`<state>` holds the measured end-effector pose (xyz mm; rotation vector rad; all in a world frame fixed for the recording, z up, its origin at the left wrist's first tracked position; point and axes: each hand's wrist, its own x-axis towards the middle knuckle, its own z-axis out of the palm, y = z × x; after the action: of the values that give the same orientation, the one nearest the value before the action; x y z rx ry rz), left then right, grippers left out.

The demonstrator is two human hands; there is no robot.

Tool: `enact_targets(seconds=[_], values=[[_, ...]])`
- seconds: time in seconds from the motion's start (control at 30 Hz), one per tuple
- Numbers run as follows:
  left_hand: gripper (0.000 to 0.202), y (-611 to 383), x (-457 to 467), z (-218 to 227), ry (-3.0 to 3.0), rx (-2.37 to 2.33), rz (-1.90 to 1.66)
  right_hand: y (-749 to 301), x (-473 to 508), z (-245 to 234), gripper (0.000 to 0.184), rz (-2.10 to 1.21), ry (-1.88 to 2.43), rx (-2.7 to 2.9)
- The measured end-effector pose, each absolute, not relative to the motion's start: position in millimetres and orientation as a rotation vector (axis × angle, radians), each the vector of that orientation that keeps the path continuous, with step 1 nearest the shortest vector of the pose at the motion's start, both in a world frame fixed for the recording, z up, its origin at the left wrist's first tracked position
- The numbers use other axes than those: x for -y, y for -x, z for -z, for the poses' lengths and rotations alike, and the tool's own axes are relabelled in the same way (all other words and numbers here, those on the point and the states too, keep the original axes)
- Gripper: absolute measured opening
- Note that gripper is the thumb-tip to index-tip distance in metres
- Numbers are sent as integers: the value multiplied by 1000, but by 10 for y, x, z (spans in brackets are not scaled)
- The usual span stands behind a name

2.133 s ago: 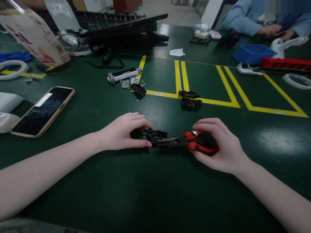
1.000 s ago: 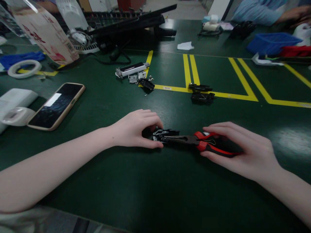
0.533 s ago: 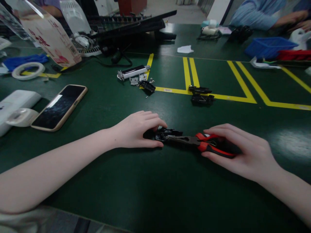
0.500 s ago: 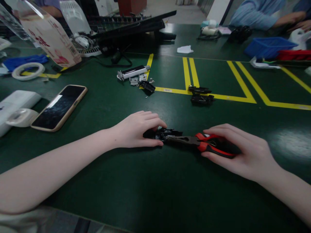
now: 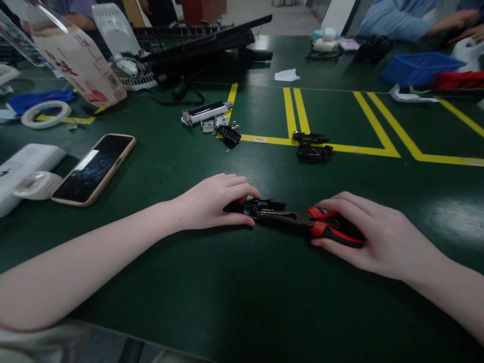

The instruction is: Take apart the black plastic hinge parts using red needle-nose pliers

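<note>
My left hand point(image 5: 223, 201) grips a small black mechanical part point(image 5: 266, 204) low over the green table, thumb on the near side and fingers on the far side. The hand hides the part's left end. In my right hand point(image 5: 378, 237) are long-nose pliers point(image 5: 321, 223) with red and black handles. Their dark jaws point left and reach the near side of the black part; whether they pinch anything I cannot tell. Beyond lie two black parts point(image 5: 314, 153) on a yellow tape line, and a white and black cylindrical piece point(image 5: 207, 113) beside small metal plates point(image 5: 215, 123).
On the left are a phone point(image 5: 94, 170), a white box point(image 5: 26, 169) and a tape roll point(image 5: 45, 115). A bottle point(image 5: 79, 63) and a dark panel point(image 5: 204, 43) stand at the back. Far right are a blue bin point(image 5: 419, 68) and another person's sleeve point(image 5: 397, 20).
The pliers' handles have come slightly closer together as my right hand tightens and shifts a little left. My left hand stays nearly still on the black part.
</note>
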<state>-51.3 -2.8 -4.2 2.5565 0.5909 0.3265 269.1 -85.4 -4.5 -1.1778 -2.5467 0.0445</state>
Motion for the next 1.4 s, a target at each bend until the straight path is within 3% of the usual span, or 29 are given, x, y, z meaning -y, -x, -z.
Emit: enact_targets(seconds=[0.17, 0.57, 0.77, 1.4], values=[[41, 508, 32, 49, -2559, -564, -331, -2680, 856, 59, 34, -28, 1176, 2546], [35, 455, 88, 23, -2430, -665, -341, -2698, 853, 68, 35, -25, 1236, 2526], [50, 412, 99, 41, -2552, -608, -311, -2625, 850, 54, 30, -6, 1187, 2551], [47, 394, 97, 84, -2693, -559, -295, -2638, 864, -15, 34, -31, 1284, 2646]])
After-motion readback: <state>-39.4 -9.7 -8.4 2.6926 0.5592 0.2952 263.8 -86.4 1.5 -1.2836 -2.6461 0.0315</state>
